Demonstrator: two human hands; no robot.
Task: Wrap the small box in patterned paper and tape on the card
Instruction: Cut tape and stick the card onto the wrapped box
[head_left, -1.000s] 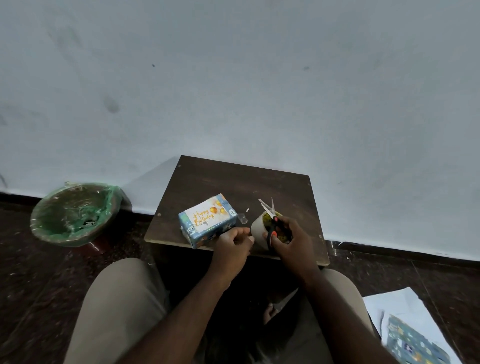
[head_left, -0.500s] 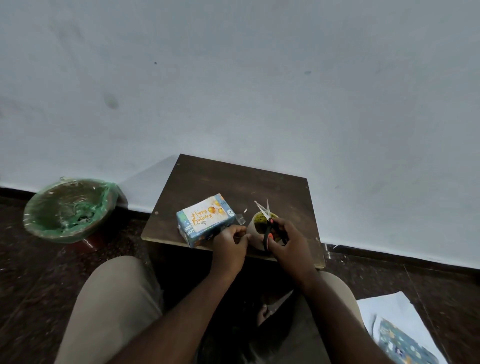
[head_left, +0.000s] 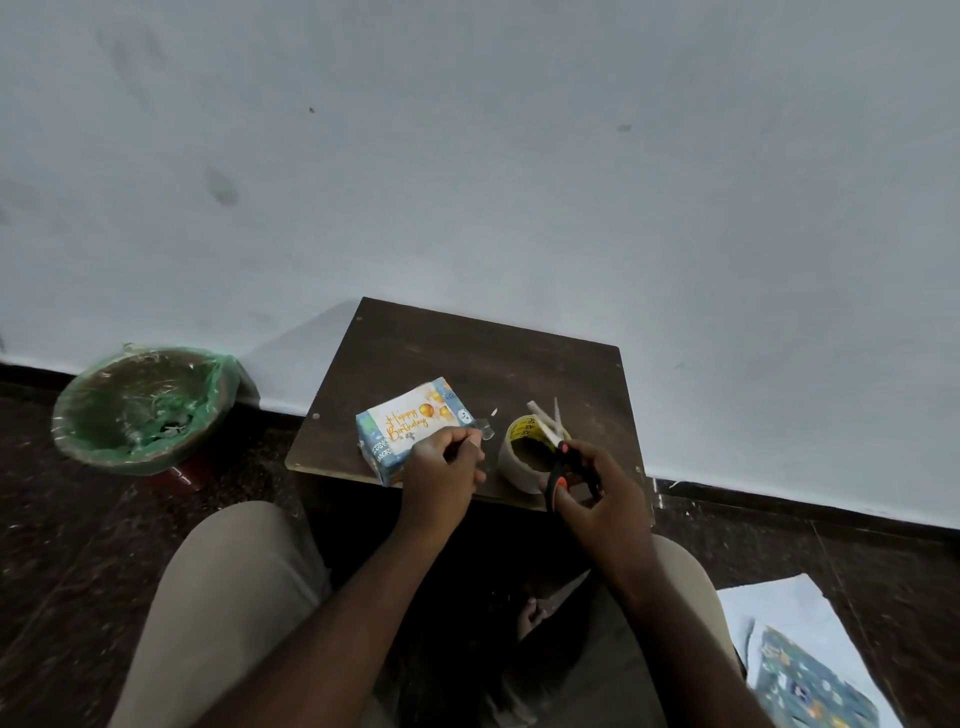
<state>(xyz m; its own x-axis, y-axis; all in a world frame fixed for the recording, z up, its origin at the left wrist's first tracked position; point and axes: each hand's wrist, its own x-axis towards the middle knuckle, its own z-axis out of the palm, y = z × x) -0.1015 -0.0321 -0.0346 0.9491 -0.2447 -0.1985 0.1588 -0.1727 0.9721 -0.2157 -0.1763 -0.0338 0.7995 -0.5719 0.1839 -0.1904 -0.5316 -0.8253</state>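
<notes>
The small box, wrapped in blue patterned paper, lies on the dark wooden board. A white "Happy Birthday" card lies on its top face. My left hand is at the box's right end and pinches a short clear strip of tape. A roll of tape stands on the board right of the box. My right hand grips black and orange scissors, whose blades are apart and point away over the roll.
A bin lined with a green bag stands on the floor at the left. Leftover patterned paper lies on a white sheet at the lower right. A second pair of scissors lies between my knees. A wall rises just behind the board.
My right hand with the scissors drew back from the tape roll toward me. My left hand now holds a cut strip of tape beside the box.
</notes>
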